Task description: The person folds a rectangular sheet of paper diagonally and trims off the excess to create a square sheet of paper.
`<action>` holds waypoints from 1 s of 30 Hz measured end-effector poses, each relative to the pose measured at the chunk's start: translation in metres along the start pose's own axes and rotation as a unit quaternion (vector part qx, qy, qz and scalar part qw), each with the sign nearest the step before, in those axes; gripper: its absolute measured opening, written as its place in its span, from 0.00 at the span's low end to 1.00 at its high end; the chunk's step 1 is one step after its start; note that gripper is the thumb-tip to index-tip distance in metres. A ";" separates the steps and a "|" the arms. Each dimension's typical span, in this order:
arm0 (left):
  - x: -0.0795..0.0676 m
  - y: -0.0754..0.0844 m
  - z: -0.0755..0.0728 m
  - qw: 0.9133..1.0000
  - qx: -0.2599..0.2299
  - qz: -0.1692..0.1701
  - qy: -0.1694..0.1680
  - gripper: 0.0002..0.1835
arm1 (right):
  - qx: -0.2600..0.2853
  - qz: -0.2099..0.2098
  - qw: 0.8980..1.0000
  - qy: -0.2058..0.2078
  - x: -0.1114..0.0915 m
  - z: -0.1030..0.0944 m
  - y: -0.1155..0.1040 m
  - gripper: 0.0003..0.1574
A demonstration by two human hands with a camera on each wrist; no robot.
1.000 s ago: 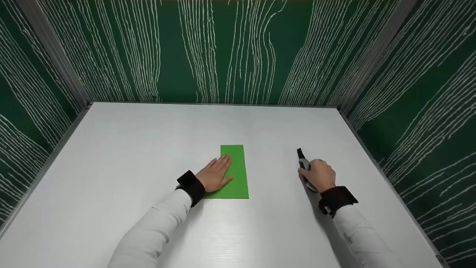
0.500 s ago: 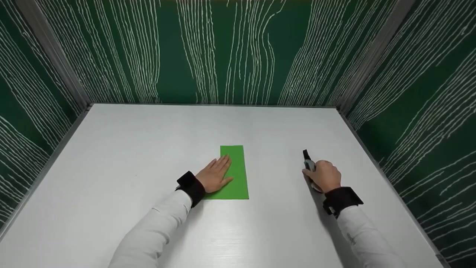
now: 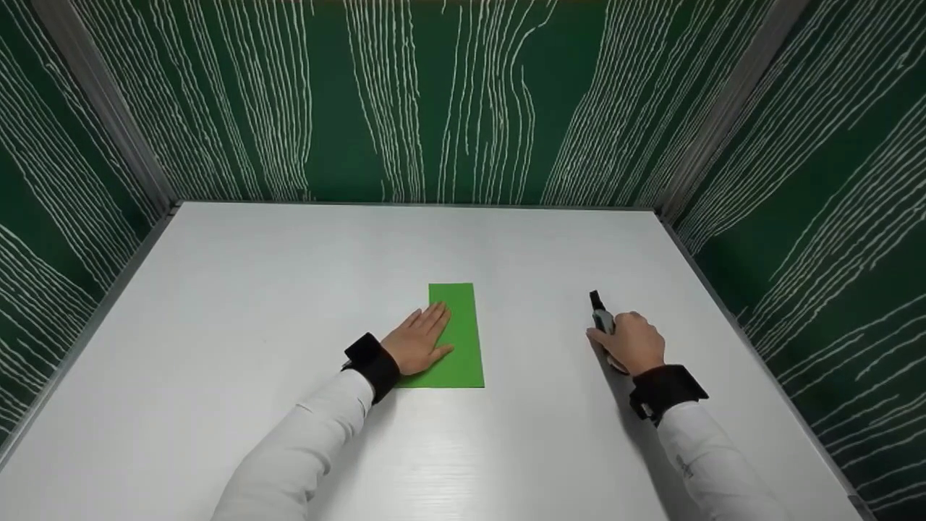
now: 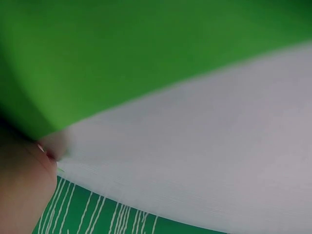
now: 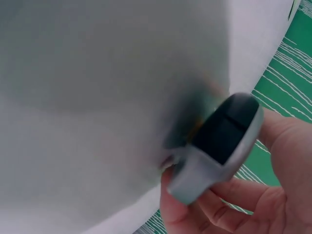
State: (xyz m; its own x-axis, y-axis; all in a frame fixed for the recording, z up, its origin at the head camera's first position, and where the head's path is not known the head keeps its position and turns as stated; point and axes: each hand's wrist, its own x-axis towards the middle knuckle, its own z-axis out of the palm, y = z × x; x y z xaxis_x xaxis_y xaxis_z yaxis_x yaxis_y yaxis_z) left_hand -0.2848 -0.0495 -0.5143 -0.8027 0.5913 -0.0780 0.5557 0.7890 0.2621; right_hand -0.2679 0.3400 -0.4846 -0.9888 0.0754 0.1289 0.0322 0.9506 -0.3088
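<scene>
A flat green sheet of paper [image 3: 463, 362] lies on the white table, with my left hand [image 3: 419, 341] spread over its left part. The fingers point up and to the right, and the thumb reaches across the middle of the sheet. In the left wrist view the green paper [image 4: 122, 58] fills the top and part of the hand [image 4: 24, 185] shows at lower left. Off to the right, my right hand [image 3: 631, 341] grips a grey-and-black handheld tool [image 3: 602, 318], its narrow black tip pointing away from me. The right wrist view shows the tool's rounded grey-and-black end [image 5: 222, 139] between thumb and fingers.
The white table [image 3: 289, 253] spreads around both hands. Dark green walls [image 3: 347, 108] with white wavy lines rise behind and at both sides, joined by grey corner posts [image 3: 116, 94]. White sleeves and black wrist bands [image 3: 372, 367] cover the forearms.
My right hand has shifted slightly right and towards me with the tool, mostly in the first half second. The left hand and the green paper have stayed in place.
</scene>
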 end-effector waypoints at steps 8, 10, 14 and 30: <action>-0.001 0.001 0.000 1.000 0.002 0.004 0.007 0.38 | -0.038 -0.043 0.997 0.051 -0.005 -0.001 -0.005 0.32; -0.002 0.001 -0.001 1.000 0.003 0.004 0.005 0.38 | -0.050 -0.067 0.994 0.064 -0.004 -0.001 -0.009 0.36; -0.003 0.002 -0.003 1.000 -0.006 0.005 0.007 0.38 | -0.049 -0.113 0.990 0.070 -0.001 0.002 -0.019 0.42; 0.003 -0.004 0.005 1.000 -0.002 0.006 0.006 0.39 | -0.036 -0.273 0.956 -0.103 -0.011 0.038 -0.109 0.54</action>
State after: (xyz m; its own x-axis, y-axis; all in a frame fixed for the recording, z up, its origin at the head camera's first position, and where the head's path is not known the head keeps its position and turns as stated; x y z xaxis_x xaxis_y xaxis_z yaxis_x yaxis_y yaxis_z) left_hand -0.2889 -0.0502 -0.5208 -0.7982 0.5992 -0.0622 0.5654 0.7807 0.2661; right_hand -0.2664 0.2238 -0.4878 -0.8689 -0.4912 0.0615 -0.4936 0.8506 -0.1812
